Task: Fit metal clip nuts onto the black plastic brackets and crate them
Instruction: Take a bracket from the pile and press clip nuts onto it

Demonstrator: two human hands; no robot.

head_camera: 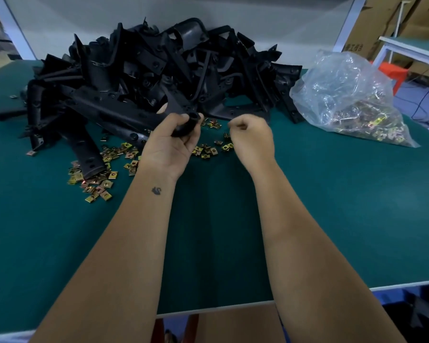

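My left hand grips one end of a black plastic bracket just in front of a big heap of black brackets at the back of the green table. To its right my right hand is curled with fingertips pinched together; whether a clip nut sits between them is hidden. Several brass-coloured clip nuts lie scattered at the left, and more clip nuts lie between and beyond my hands.
A clear plastic bag of clip nuts lies at the back right of the green table. Its near edge runs along the bottom. Cardboard boxes, a white frame and a red stool stand beyond at the right.
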